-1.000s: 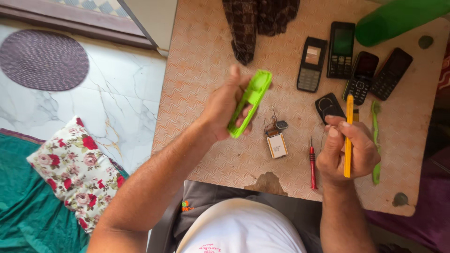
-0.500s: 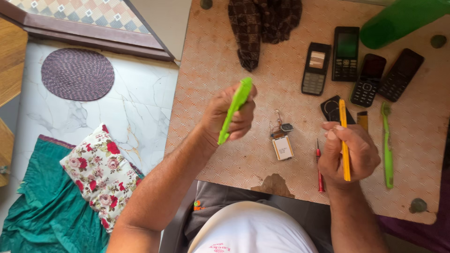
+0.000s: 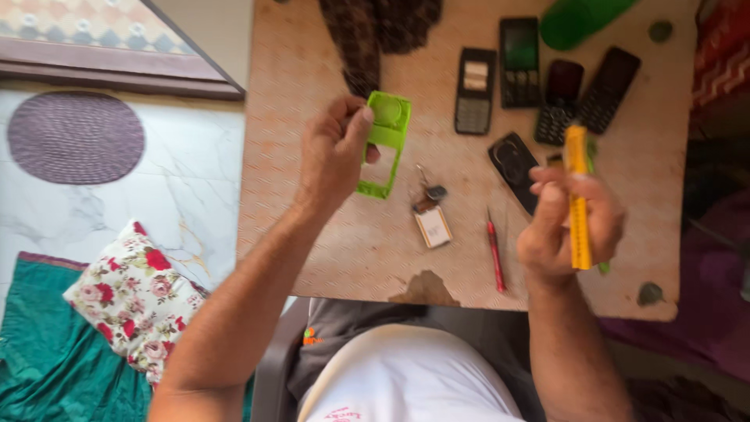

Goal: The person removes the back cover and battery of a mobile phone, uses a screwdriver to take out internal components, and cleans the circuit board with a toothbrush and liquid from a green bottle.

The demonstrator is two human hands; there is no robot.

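Far left, on the floor: round purple mat (image 3: 76,137), then a floral cushion (image 3: 134,299) lying on teal cloth (image 3: 47,367).

Your left hand (image 3: 334,152) is raised over the bench (image 3: 312,234). Its grip is closed on the green phone shell (image 3: 384,143): thumb pressed on the upper part, fingers curled behind the left edge. The shell is held above the bench, tilted, its inner side toward you (round recess at the top, open rectangular window lower down).

Just above the shell, a dark checked cloth (image 3: 375,31) lies at the bench's far edge. To the right of the shell, a key bunch with a small rectangular tag (image 3: 431,215) lies flat on the bench, then a red pen-like tool (image 3: 495,250), near your right hand.

Far side of the bench: four dark keypad phones in a row (image 3: 475,90) (image 3: 520,61) (image 3: 561,100) (image 3: 609,87), and a black back cover (image 3: 513,166) just below them. A green bottle (image 3: 582,19) lies at the top edge.

Your right hand (image 3: 570,227) is also raised; its grip is closed around a yellow tool (image 3: 577,203), fingers wrapped round the lower shaft, tool standing roughly upright (tip blurred, can't tell the type). Something green shows behind that hand, mostly hidden.

The two hands are well apart; shell and yellow tool do not touch.
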